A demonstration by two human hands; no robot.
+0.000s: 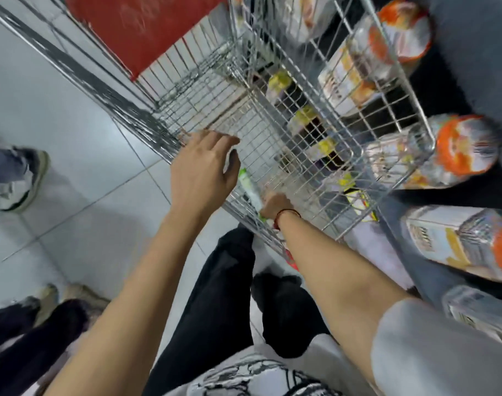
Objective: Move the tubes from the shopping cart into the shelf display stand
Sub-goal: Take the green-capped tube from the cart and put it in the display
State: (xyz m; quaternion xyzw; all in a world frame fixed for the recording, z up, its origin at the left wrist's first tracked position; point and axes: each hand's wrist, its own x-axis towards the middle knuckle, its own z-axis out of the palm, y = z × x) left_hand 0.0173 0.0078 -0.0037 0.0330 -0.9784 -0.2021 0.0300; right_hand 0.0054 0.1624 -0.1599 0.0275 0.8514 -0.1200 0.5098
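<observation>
I am leaning over the silver wire shopping cart (272, 130), looking almost straight down into its mesh basket. My right hand (277, 205) is down inside the cart at the near corner, and its fingers are wrapped round the lower end of a white plastic tube with a green cap (248, 188); the tube lies along the near wire wall, green end pointing away from me. A thin red cord bracelet (287, 216) sits on that wrist.

My left hand (204, 170) hovers over the cart's near rim, fingers spread and loosely curved, holding nothing, just above the tube's green end (whether it brushes the wire I cannot tell, the picture is smeared with motion).

Through the mesh I see small yellow and white packets (309, 121) in a row, blurred beyond reading. A red plastic panel (141, 27) stands at the far end of the cart.

On my right runs the dark grey shelf display stand (469, 52), stocked with clear wrapped packages with orange ends (467, 150).

Below me are my black trousers (215, 295) and the pale grey tiled floor (81, 172). At the left edge stand other people's shoes (24, 181).
</observation>
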